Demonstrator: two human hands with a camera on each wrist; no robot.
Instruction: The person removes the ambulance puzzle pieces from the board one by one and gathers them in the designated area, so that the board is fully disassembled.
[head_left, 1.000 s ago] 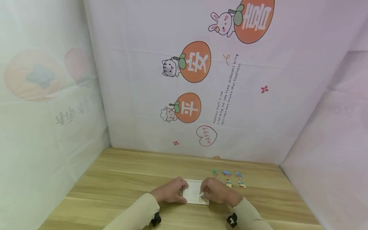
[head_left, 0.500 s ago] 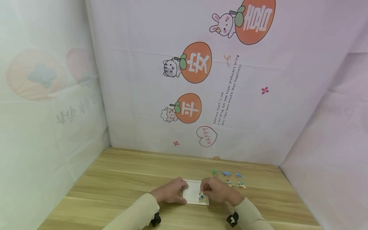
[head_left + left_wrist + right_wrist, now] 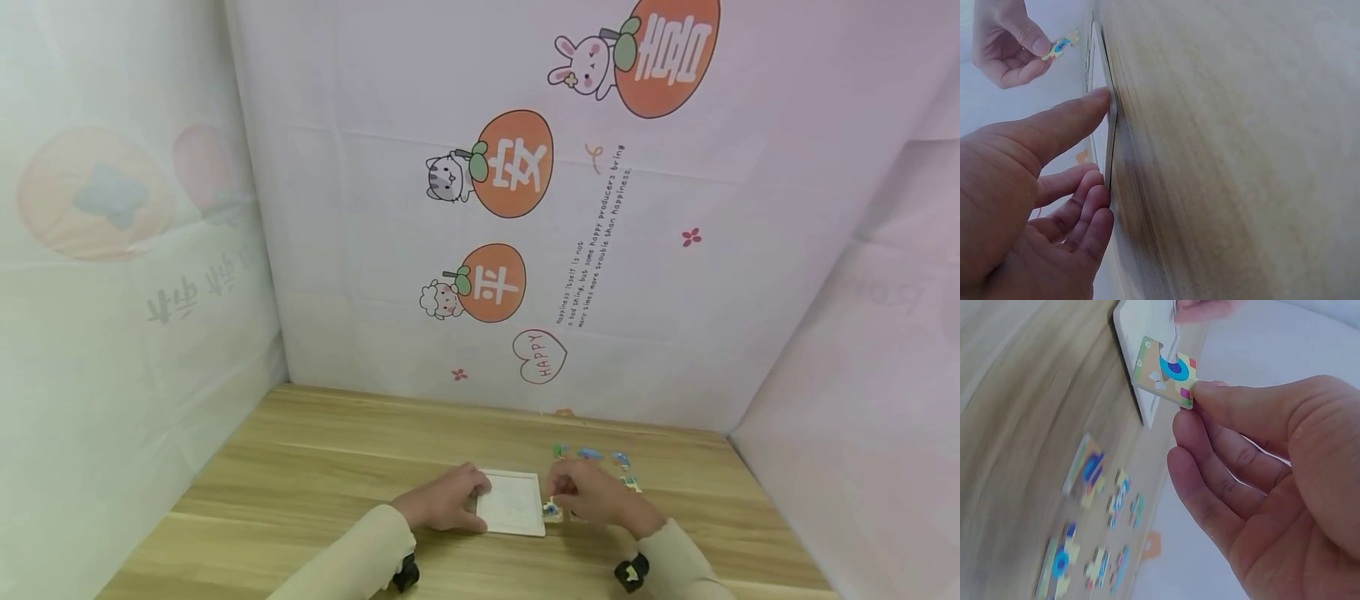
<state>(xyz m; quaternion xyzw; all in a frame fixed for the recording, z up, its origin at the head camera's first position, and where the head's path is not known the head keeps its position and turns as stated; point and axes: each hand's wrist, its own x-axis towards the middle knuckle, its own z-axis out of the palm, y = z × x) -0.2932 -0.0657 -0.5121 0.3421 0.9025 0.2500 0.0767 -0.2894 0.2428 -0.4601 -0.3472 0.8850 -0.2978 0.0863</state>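
Note:
My left hand (image 3: 448, 498) holds the left edge of a shallow white puzzle tray (image 3: 513, 504) that lies flat on the table; in the left wrist view its thumb and curled fingers rest along the tray's rim (image 3: 1112, 125). Just past the tray's right edge, my right hand (image 3: 592, 493) pinches a jigsaw piece (image 3: 1169, 374) between thumb and fingers. That piece is yellow, tan and green with a blue-and-purple ring and a notch. It is raised and tilted in the right wrist view. No pieces show inside the tray.
Several loose jigsaw pieces lie right of the tray, among them a blue one (image 3: 590, 453) and a green one (image 3: 560, 450); my right hand covers part of the group. Printed white cloth (image 3: 375, 250) walls in the wooden table (image 3: 360, 425) behind and at both sides.
My right hand has moved right, carrying the jigsaw piece from above the tray's right end to beyond its edge. My left hand stays at the tray's left edge.

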